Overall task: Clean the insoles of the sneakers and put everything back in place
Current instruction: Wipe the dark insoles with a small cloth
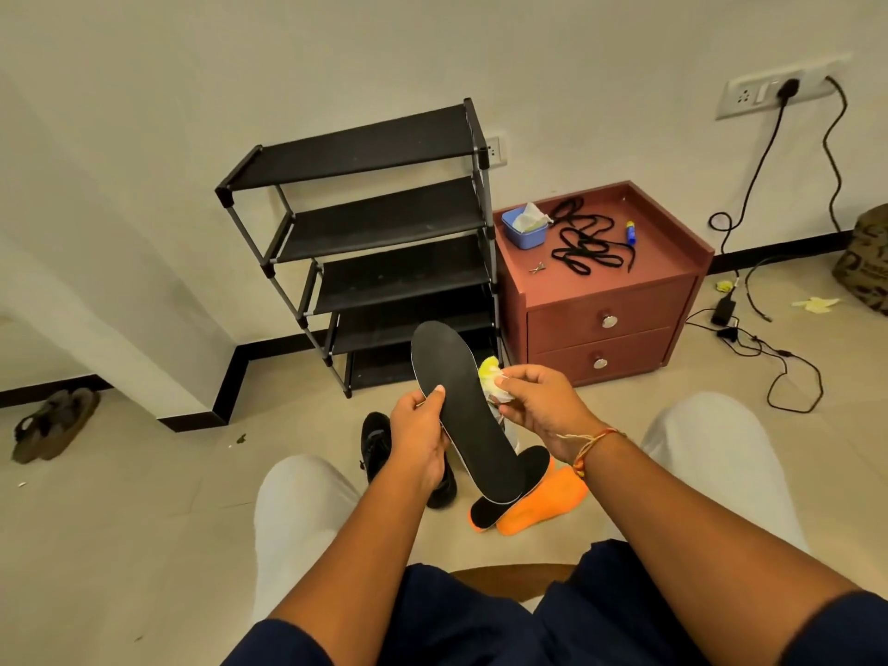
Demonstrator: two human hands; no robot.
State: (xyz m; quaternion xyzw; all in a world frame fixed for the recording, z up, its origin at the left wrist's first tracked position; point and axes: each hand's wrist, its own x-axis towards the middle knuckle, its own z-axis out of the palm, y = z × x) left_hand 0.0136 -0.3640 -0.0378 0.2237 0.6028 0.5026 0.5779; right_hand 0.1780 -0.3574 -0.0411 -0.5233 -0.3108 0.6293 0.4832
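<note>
The left hand is gripping a black insole (wider end up) in front of the shoe rack; the right hand is pinching a crumpled yellow-white wipe before the rack's right-hand leg.

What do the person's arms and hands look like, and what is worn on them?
Both forearms are bare. Dark blue sleeves cover the upper arms: the left sleeve, the right sleeve. The right wrist carries a thread bracelet, orange and red, with loose pale strands. The left hand and right hand show no rings or gloves.
</note>
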